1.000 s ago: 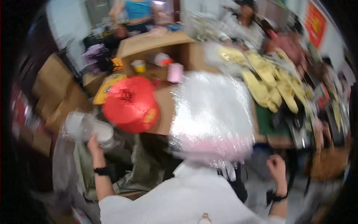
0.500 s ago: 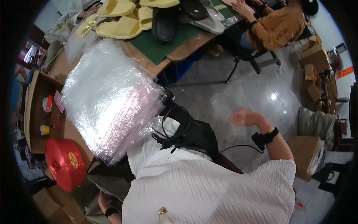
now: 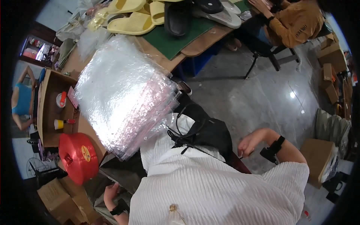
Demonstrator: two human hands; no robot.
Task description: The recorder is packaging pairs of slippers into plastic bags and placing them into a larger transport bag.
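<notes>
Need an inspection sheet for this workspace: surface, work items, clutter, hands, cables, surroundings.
Surface: brown table, partly covered by a green mat.
Work items: stack of clear plastic bags overhanging the table edge; olive sack below.
Clutter: yellow slippers, black slippers, red roll, open cardboard box.
Hands: left hand at the sack, grip unclear; right hand over the floor, fingers curled, no held item visible.
Cables: black cord looped by a black bag.
Surroundings: seated co-worker top right; cartons along the right.
</notes>
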